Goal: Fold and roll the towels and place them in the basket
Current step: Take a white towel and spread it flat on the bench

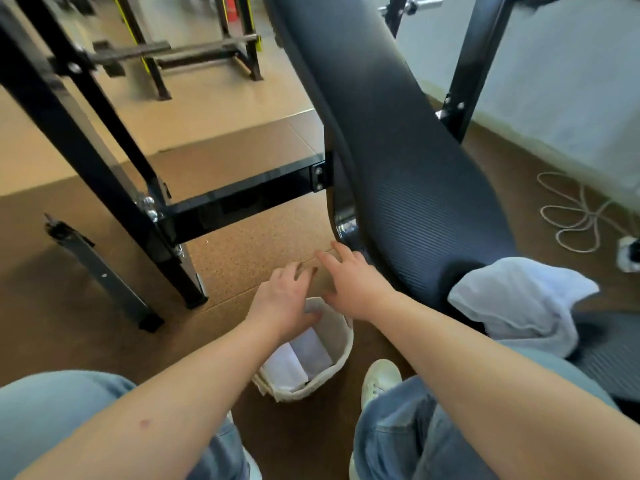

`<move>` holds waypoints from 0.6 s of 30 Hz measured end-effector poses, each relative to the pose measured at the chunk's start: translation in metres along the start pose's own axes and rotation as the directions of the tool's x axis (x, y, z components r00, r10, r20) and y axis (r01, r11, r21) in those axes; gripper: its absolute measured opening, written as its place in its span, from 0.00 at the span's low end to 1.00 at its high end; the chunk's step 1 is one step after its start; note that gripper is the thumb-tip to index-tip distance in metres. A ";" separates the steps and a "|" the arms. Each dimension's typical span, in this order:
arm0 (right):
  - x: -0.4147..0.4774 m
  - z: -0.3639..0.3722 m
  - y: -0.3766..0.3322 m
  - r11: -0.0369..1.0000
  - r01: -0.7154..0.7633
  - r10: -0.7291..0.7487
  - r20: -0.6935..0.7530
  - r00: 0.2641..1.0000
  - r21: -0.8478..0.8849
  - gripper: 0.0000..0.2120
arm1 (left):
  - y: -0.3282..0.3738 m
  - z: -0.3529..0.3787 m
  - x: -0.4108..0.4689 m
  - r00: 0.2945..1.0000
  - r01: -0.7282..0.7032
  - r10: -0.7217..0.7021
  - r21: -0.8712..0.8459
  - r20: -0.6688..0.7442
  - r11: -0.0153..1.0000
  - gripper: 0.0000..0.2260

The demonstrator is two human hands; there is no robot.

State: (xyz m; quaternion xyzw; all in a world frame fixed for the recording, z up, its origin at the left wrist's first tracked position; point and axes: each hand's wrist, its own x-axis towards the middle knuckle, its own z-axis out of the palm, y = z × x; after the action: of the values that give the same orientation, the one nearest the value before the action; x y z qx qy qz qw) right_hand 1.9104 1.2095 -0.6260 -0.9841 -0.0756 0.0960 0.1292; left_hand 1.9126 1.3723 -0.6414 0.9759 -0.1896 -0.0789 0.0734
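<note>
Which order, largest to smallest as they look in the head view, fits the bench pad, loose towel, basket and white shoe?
1. bench pad
2. loose towel
3. basket, its rim partly behind the left hand, so its place below the towel is unsure
4. white shoe

Illumination is bright, diffuse and even. The glossy black steel crossbar (242,199) carries pale streak reflections along its top face. A soft-edged shadow lies on the brown speckled rubber floor (31,299) left of the crossbar. The white crumpled towel (519,299) is near overexposure, with little texture. The far black-and-yellow rack (194,46) is blurred. Wide-angle distortion bows the dark grey ribbed padded bench (398,150).
</note>
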 end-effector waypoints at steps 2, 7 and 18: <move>-0.014 -0.018 0.008 1.000 -0.015 0.015 -0.038 0.999 0.002 0.40 | 0.019 -0.015 -0.002 0.998 -0.026 0.026 -0.003 -0.055 1.000 0.37; -0.050 -0.054 0.037 0.996 -0.089 0.091 -0.126 0.988 0.026 0.38 | 0.064 -0.036 -0.004 0.984 -0.096 0.090 -0.033 -0.154 0.995 0.36; -0.114 -0.092 0.121 0.933 -0.358 0.353 -0.095 0.931 -0.036 0.33 | 0.150 -0.033 0.005 0.957 -0.288 0.284 -0.068 -0.063 0.955 0.34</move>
State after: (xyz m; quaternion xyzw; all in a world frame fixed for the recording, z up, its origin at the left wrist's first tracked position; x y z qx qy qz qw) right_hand 1.8339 1.0520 -0.5524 -0.9878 0.1070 0.0730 0.0870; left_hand 1.8692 1.2362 -0.5834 0.9363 -0.3238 -0.0491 0.1264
